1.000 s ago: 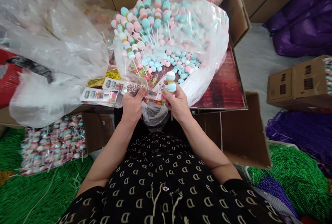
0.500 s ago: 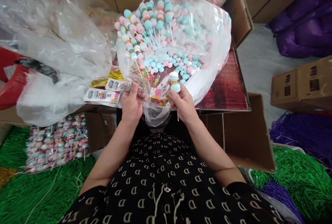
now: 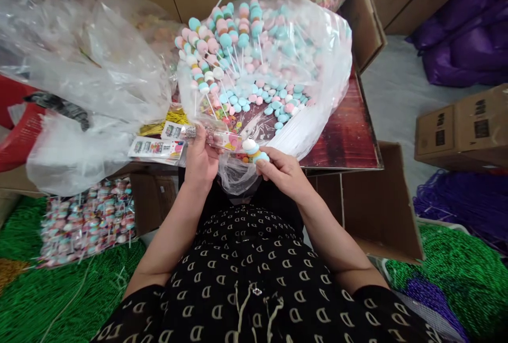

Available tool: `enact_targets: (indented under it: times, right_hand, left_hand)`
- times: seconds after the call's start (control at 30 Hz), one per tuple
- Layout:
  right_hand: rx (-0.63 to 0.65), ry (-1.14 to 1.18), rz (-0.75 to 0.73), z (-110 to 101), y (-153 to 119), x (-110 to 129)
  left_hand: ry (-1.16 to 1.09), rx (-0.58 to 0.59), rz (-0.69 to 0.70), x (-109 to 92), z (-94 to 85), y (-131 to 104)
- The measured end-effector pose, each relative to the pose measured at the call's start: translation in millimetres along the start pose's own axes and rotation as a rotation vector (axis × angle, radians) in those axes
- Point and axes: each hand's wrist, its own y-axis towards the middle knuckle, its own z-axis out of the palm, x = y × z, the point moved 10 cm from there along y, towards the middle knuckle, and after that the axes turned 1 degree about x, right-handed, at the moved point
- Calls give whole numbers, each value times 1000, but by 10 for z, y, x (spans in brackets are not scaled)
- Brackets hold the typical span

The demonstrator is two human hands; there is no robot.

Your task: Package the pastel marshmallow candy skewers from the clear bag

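My left hand [image 3: 203,162] is closed on a small printed clear plastic bag [image 3: 228,141], which stretches out to the right with its mouth toward my other hand. Between the fingers of my right hand [image 3: 283,171] is a candy skewer [image 3: 255,151] of white, blue and yellow-orange pieces. The skewer's tip lies at the bag's right end; whether it is inside I cannot tell. Beyond my hands, finished candy skewers [image 3: 224,36] on white sticks lean on a big clear bag of pink and blue candies [image 3: 293,41]. Loose candies [image 3: 281,102] lie in front of it.
Flat printed bags [image 3: 154,147] and gold twist ties [image 3: 174,116] lie left of my left hand. Packed skewers [image 3: 87,221] fill a box at lower left. An open carton [image 3: 381,205] stands below the red table edge [image 3: 345,136] at right. Crumpled plastic [image 3: 79,30] covers the far left.
My right hand has tipped the skewer from upright toward the left and brought it to the bag's end. In my left hand, the bag now stretches out farther to the right.
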Motion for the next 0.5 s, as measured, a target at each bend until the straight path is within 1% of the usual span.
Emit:
enact_targets:
  times: [0.13, 0.27, 0.37, 0.5]
  right_hand:
    - [-18, -226, -100, -31, 17, 89]
    - [-39, -378, -172, -60, -7, 137]
    - [-46, -402, -182, -63, -4, 113]
    - [-73, -372, -156, -33, 42, 7]
  left_hand:
    - [98, 15, 41, -70, 46, -28]
    - [205, 30, 175, -178, 68, -62]
    - [281, 78, 228, -192, 108, -87]
    - [309, 97, 201, -143, 132, -102]
